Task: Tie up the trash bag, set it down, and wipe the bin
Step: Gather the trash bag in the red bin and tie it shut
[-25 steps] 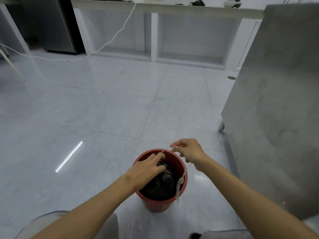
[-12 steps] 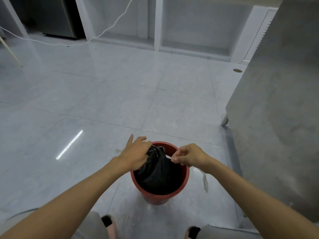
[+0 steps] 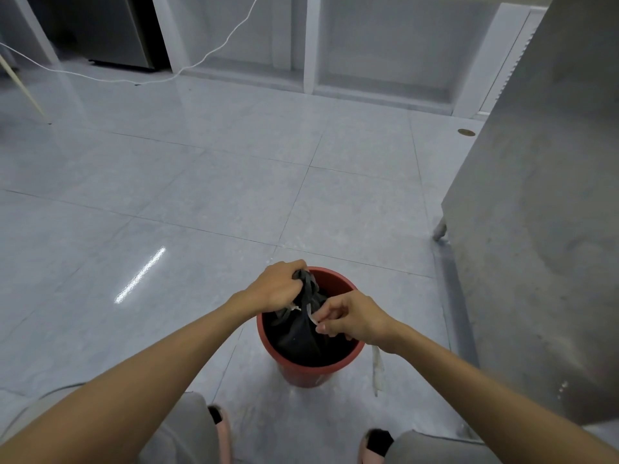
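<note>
A small red bin [image 3: 303, 368] stands on the floor just in front of my feet. A black trash bag [image 3: 298, 333] sits inside it, its top bunched into a neck. My left hand [image 3: 276, 286] is closed around that gathered neck above the bin's far rim. My right hand [image 3: 351, 318] pinches a thin whitish tie strip [image 3: 377, 366] beside the neck; the strip's loose end dangles past my wrist outside the bin.
A tall grey cabinet [image 3: 542, 229] on short legs stands close on the right. White open shelving [image 3: 368, 45] lines the far wall, with a white cable [image 3: 214, 51] trailing over the floor. My pink slippers [image 3: 222, 430] are at the bottom edge. Glossy tiled floor stretches left and ahead.
My left hand has gone from reaching into the bin to gripping the bag's bunched top and lifting it. My right hand has brought the strip in against the neck.
</note>
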Motion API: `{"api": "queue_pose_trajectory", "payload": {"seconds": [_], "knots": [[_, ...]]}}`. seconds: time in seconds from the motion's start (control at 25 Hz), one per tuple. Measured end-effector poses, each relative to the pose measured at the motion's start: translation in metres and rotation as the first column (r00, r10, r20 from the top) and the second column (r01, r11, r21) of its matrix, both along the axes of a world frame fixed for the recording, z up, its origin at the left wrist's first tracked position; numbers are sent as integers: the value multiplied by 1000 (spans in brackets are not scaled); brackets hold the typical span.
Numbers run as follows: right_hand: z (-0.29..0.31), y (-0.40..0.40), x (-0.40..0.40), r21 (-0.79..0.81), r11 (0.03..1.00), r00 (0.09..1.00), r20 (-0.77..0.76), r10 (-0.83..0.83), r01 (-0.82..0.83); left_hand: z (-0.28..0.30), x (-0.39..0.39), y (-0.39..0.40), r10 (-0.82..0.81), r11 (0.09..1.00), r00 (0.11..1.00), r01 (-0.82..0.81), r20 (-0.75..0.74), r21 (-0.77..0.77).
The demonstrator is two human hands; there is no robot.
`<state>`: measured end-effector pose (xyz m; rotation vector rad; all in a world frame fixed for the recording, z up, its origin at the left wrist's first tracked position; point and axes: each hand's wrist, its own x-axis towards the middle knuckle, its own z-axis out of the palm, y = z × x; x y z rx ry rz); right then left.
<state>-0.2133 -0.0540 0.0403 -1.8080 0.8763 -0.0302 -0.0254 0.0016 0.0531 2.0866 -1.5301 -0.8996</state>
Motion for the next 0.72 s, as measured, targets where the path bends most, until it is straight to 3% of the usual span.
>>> {"api": "queue_pose_trajectory", "payload": {"seconds": [0.16, 0.4, 0.72], "knots": [[-1, 3, -3, 12, 1000, 1000, 5, 0, 0, -2, 1, -1, 96, 995, 990, -92, -105, 35], [-6, 3, -12, 180, 975, 991, 17, 130, -131, -2, 7, 0, -25, 998, 999, 23, 39, 63], [-12, 3, -8, 185, 964, 981, 31, 190, -192, -6, 6, 0, -43, 998, 997, 40, 61, 47]]}}
